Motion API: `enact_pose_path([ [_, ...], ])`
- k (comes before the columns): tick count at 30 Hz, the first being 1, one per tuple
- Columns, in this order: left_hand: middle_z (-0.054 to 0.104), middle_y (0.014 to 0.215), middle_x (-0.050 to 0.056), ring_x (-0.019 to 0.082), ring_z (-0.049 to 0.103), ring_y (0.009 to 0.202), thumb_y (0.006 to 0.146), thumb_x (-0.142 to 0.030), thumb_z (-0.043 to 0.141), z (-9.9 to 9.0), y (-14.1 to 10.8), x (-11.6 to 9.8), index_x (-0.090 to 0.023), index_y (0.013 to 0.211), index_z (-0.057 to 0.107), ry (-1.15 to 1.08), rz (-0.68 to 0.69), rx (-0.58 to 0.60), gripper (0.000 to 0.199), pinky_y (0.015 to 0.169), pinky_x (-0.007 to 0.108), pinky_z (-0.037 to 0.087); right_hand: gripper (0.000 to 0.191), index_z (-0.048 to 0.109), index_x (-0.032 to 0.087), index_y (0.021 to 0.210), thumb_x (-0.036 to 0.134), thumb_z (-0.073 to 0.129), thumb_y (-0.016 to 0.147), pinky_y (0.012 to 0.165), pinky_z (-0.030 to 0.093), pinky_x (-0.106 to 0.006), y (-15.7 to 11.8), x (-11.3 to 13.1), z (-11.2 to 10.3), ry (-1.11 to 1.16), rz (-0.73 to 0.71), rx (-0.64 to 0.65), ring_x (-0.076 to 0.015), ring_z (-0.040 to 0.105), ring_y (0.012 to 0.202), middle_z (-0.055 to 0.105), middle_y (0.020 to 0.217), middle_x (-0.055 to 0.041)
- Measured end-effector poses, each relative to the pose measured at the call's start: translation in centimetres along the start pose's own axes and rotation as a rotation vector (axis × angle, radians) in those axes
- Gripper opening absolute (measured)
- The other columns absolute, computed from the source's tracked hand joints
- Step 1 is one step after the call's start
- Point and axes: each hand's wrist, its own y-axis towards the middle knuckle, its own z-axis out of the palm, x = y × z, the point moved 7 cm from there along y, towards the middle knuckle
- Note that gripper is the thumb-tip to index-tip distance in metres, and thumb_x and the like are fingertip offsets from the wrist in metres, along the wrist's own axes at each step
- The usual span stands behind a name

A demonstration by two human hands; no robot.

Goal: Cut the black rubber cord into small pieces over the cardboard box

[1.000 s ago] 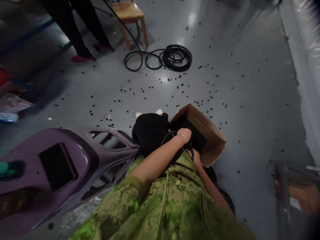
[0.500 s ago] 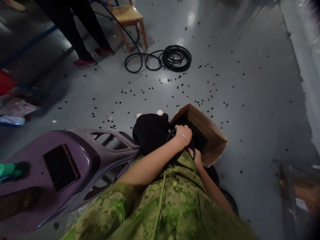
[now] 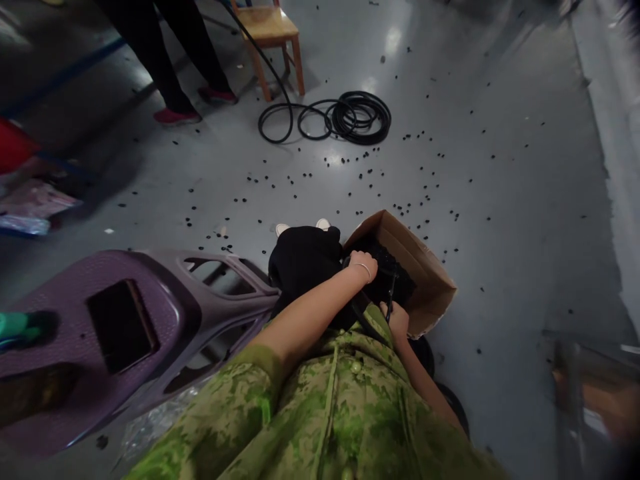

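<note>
My left hand (image 3: 363, 264) is closed around a black hose (image 3: 367, 325), by the near left side of an open cardboard box (image 3: 431, 293). Lower and to the right, my right hand (image 3: 398, 321) grips a thin part of the black hose that points up across the box opening. The fingers partly hide where it is held. Inside the box lies a dark heap of small black pieces (image 3: 403, 283), too fine to make out singly. The box leans beside my black-clothed knees (image 3: 303, 263).
A purple plastic stool (image 3: 165, 300) at left bears a phone (image 3: 121, 327) and a green object (image 3: 13, 327). Ahead lie a coiled black hose (image 3: 363, 117) and scattered black bits. A wooden chair (image 3: 270, 27) and a person's legs (image 3: 170, 60) are beyond.
My hands have drawn apart: the left shifted a little left, the right slightly right. A thin black length now shows upright above my right hand. The view has shifted slightly.
</note>
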Motion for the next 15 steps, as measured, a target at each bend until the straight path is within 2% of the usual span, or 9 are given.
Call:
enact_pose_path([
  [3,0.065,0.113,0.018,0.028,0.058,0.109,0.089,-0.029,0.051,0.2,0.6,0.2,-0.015,0.111,0.068,0.004,0.042,0.042,0.032,0.086,0.037,0.043,0.041,0.063,0.019,0.065,0.052,0.042,0.076,0.054,0.032,-0.023,-0.2,-0.1,-0.3,-0.008,-0.014,-0.023,-0.0157,0.053,0.059,0.064,0.061,-0.005],
  [6,0.068,0.107,0.017,0.028,0.06,0.106,0.091,-0.037,0.05,0.2,0.8,0.0,-0.016,0.107,0.07,0.012,0.067,0.039,0.034,0.084,0.036,0.044,0.04,0.062,0.019,0.064,0.051,0.042,0.076,0.055,0.033,-0.024,-0.3,-0.3,-0.3,-0.025,-0.041,-0.024,-0.0164,0.054,0.059,0.063,0.061,-0.0052],
  [12,0.06,0.124,0.016,0.029,0.053,0.113,0.084,-0.032,0.059,0.2,0.4,-1.1,-0.021,0.119,0.063,0.04,0.177,-0.085,0.037,0.095,0.045,0.034,0.038,0.062,0.019,0.065,0.05,0.044,0.075,0.056,0.034,-0.025,-0.2,-0.1,-0.5,-0.041,-0.079,-0.024,-0.0187,0.058,0.063,0.065,0.063,-0.0069],
  [15,0.059,0.125,0.015,0.03,0.051,0.115,0.083,-0.032,0.059,0.2,0.3,-1.5,-0.022,0.12,0.062,0.044,0.227,-0.107,0.038,0.097,0.048,0.03,0.04,0.063,0.019,0.067,0.052,0.043,0.075,0.057,0.036,-0.025,-0.2,0.4,-0.5,0.002,-0.122,-0.026,-0.0187,0.058,0.064,0.066,0.064,-0.0065],
])
